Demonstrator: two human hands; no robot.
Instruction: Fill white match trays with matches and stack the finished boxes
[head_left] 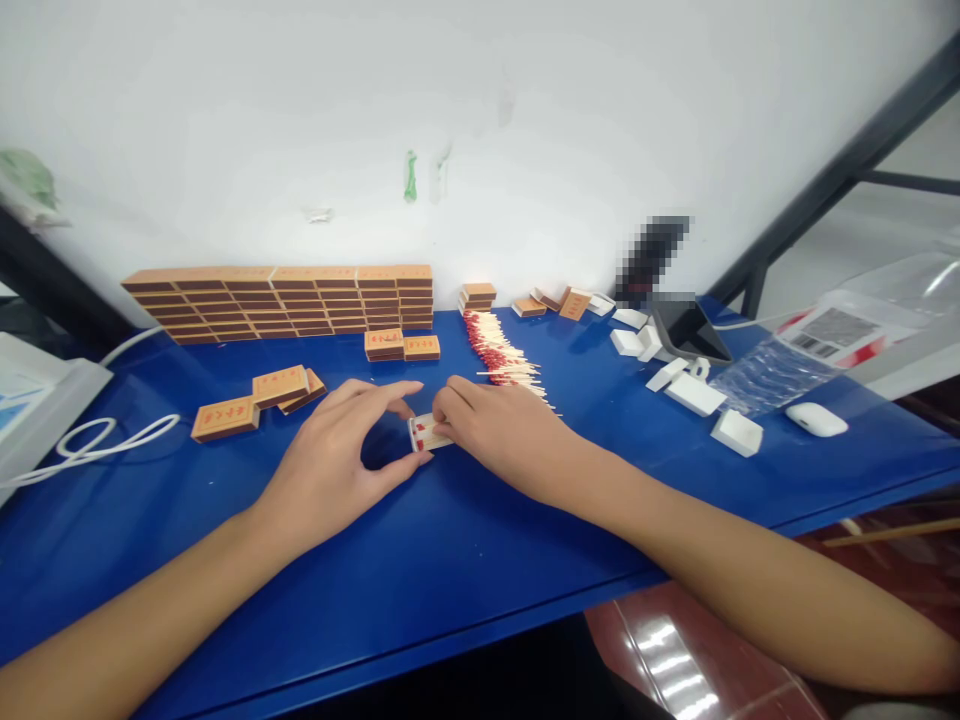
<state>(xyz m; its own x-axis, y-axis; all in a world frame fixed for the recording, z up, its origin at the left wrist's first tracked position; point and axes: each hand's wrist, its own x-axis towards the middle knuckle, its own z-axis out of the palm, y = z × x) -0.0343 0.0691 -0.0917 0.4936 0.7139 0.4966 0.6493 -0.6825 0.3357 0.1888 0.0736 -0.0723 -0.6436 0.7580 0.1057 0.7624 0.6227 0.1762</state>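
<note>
Both my hands meet over a small white matchbox tray (pixel 424 433) with red-tipped matches in it, low over the blue table (pixel 420 560). My left hand (pixel 341 455) curls round its left end, thumb and fingers pinching it. My right hand (pixel 495 430) is closed on its right side, fingers pressed over the matches. Just behind my right hand lies a long heap of loose red-tipped matches (pixel 501 352).
A long stack of finished matchboxes (pixel 285 300) lines the wall; loose boxes (pixel 255 400) lie at the left and more (pixel 401 345) mid-table. Empty white trays (pixel 697 392) lie at the right beside a plastic bag (pixel 780 372) and a white mouse (pixel 816 419). A white cable (pixel 97 440) runs at the left.
</note>
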